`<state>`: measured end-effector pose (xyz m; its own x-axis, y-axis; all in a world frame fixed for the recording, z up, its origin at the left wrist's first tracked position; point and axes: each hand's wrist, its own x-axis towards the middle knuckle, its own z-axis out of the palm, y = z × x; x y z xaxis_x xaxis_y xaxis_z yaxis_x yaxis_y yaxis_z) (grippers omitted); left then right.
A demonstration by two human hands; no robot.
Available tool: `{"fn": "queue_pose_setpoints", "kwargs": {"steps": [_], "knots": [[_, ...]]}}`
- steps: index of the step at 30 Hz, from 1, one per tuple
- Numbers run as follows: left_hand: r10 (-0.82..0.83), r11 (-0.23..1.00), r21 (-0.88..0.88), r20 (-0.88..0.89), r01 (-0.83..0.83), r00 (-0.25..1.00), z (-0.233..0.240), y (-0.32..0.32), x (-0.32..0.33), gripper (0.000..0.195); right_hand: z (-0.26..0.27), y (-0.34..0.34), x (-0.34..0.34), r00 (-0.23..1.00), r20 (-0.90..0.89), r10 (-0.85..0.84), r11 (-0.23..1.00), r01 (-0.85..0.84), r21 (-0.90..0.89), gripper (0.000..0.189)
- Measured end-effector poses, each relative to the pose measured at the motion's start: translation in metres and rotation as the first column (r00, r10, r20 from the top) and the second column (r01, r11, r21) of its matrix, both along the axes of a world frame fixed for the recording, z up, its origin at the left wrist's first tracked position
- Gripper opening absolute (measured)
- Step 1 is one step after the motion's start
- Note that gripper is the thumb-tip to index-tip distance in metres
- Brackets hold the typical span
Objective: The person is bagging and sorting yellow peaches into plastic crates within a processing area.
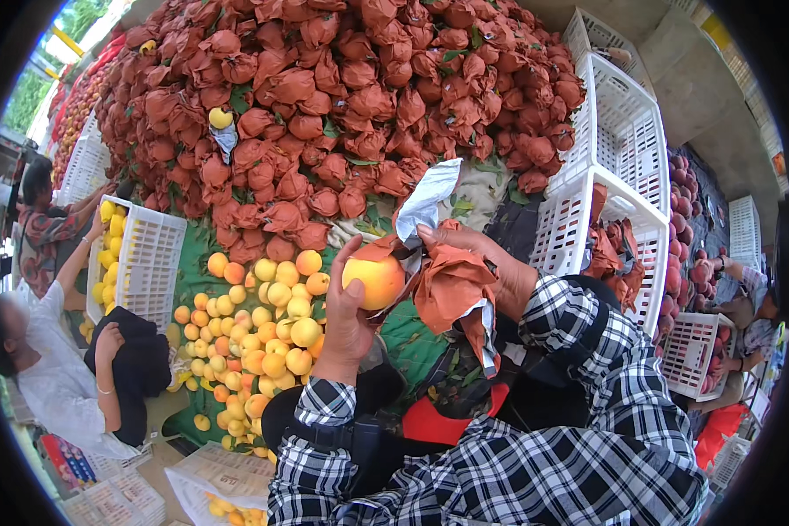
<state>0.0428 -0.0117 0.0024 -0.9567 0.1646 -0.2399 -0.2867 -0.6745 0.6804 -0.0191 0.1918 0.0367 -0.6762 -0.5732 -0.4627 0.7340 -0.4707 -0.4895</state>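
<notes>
A yellow-orange peach (371, 281) rests in my left hand (348, 319), thumb across its front and fingers behind. Its right side is still touched by reddish-brown wrapping paper (384, 248). Crumpled paper bags (450, 289), brown outside and pale grey inside, are gripped in my right hand (490, 253), close beside the fruit. One pale flap of paper (430, 197) sticks up above that thumb. Below and left of my hands, many bare yellow peaches (263, 335) lie on a green cloth (194, 269). Beyond them rises a large heap of paper-wrapped fruit (342, 98).
To my right, a white plastic crate (559, 230) contains torn brown paper; another white crate (624, 125) adjoins it. At left, a seated person (66, 375) is beside a crate of yellow fruit (141, 263). Red peaches (680, 230) and other workers are at far right.
</notes>
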Motion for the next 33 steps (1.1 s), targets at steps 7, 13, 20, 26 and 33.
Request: {"fn": "queue_pose_setpoints", "kwargs": {"steps": [7, 13, 20, 26, 33], "knots": [[-0.151, 0.903, 0.428, 0.224, 0.042, 0.963, -0.004, 0.001, -0.003, 0.063, -0.003, -0.001, -0.005, 0.998, -0.02, -0.067, 0.996, 0.069, 0.062, 0.027], [-0.021, 0.871, 0.47, 0.333, -0.146, 0.943, -0.008, -0.004, -0.003, 0.054, 0.012, 0.007, -0.007, 0.996, -0.032, -0.087, 0.988, 0.09, 0.127, 0.028], [0.119, 0.807, 0.522, 0.317, -0.277, 0.941, -0.026, -0.022, -0.01, 0.052, 0.034, 0.008, -0.008, 0.947, -0.232, -0.22, 0.954, 0.259, 0.149, 0.031], [0.256, 0.787, 0.465, 0.35, -0.405, 0.901, -0.011, -0.025, -0.008, 0.056, 0.006, 0.0, -0.019, 0.986, -0.163, -0.041, 0.995, 0.055, 0.08, 0.054], [0.286, 0.682, 0.644, 0.201, -0.346, 0.937, 0.066, -0.063, 0.033, 0.058, 0.007, -0.004, -0.014, 0.984, -0.177, 0.021, 0.997, -0.008, 0.07, 0.067]]}}
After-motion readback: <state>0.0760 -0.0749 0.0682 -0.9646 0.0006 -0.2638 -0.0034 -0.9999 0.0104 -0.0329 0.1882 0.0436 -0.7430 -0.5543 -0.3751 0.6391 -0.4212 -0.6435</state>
